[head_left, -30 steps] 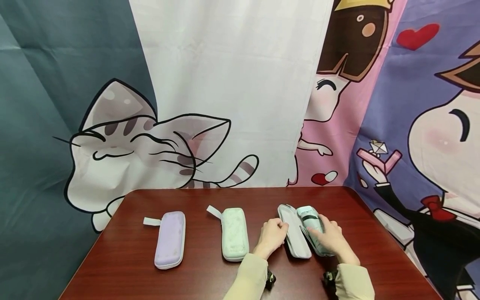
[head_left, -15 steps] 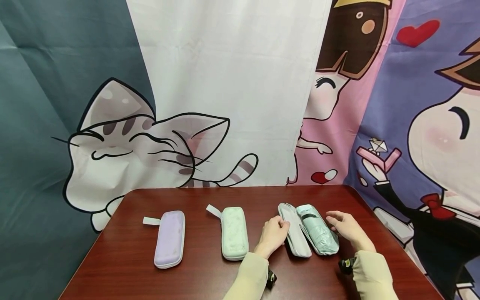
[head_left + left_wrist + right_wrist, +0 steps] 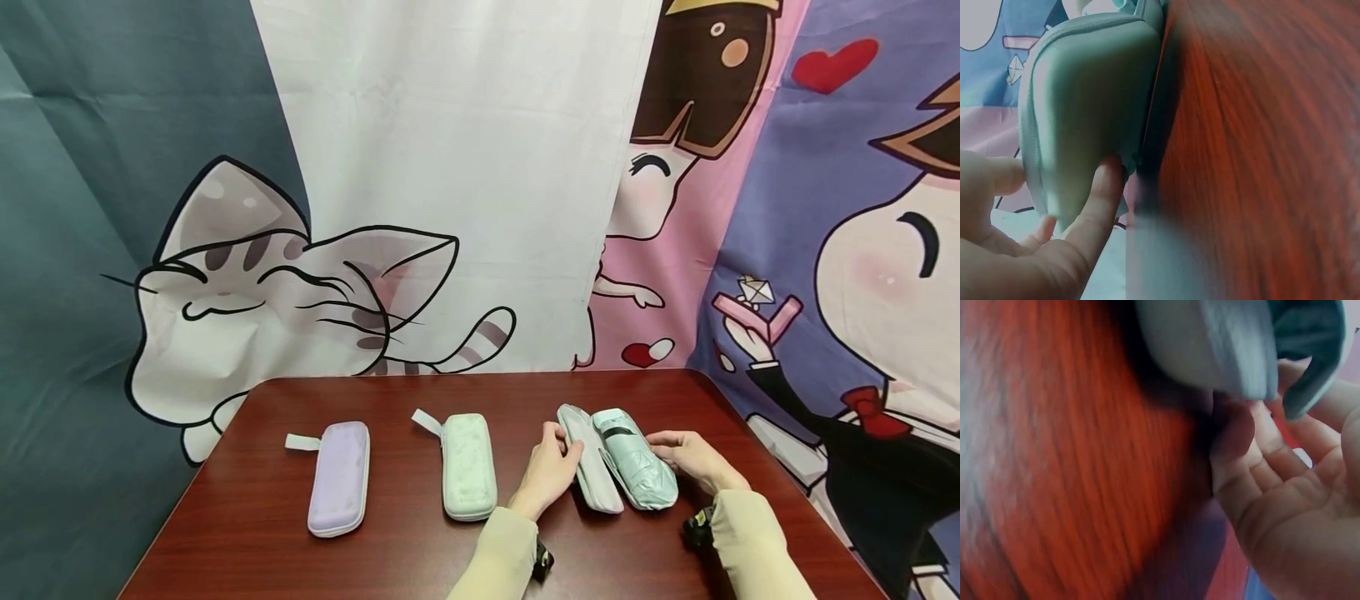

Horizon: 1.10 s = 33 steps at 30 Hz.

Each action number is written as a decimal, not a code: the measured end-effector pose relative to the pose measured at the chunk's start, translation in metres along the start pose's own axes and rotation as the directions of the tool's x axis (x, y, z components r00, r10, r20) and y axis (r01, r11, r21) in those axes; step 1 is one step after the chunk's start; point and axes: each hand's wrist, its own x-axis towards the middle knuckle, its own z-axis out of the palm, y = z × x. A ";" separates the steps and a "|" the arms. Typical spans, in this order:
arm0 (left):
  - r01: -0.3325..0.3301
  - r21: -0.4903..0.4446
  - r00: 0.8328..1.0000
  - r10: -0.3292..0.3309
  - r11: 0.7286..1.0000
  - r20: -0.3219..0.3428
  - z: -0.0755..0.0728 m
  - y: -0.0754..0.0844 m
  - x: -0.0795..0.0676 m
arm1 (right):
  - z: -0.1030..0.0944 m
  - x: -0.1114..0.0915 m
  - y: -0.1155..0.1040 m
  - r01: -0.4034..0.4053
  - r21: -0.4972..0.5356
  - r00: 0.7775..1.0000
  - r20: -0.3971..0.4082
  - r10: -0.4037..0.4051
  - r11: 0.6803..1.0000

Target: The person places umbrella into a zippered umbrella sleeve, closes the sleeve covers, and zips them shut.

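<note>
An opened pale green zip case lies on the table, its lid half tipped up at the left. In its right half sits a bundle of shiny teal fabric with a dark band, a folded umbrella by its look. My left hand holds the lid's left edge; in the left wrist view the thumb lies against the outer shell and a finger meets the rim. My right hand touches the case's right side with fairly straight fingers. In the right wrist view its thumb is beneath the shell.
A closed mint green case with a white strap lies left of my left hand. Farther left is a closed lilac case, also strapped. The brown table ends at a printed cloth backdrop.
My right hand has left the umbrella, moved right, then come back to the case's right side. The left hand stays at the lid, its fingers now more spread.
</note>
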 end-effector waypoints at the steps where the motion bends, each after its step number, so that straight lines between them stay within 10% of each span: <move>1: -0.002 0.004 1.000 0.002 1.000 -0.007 0.001 0.000 0.001 | -0.001 0.001 0.001 0.017 0.002 1.000 0.016 -0.017 1.000; 21: -0.043 0.001 0.996 0.043 0.999 0.074 0.031 0.021 0.003 | -0.002 -0.001 0.000 0.073 -0.035 0.997 0.023 -0.072 0.997; 33: -0.050 0.165 0.995 0.035 0.985 0.092 0.059 0.038 0.002 | -0.002 -0.002 0.007 0.054 -0.035 0.998 0.025 -0.053 0.998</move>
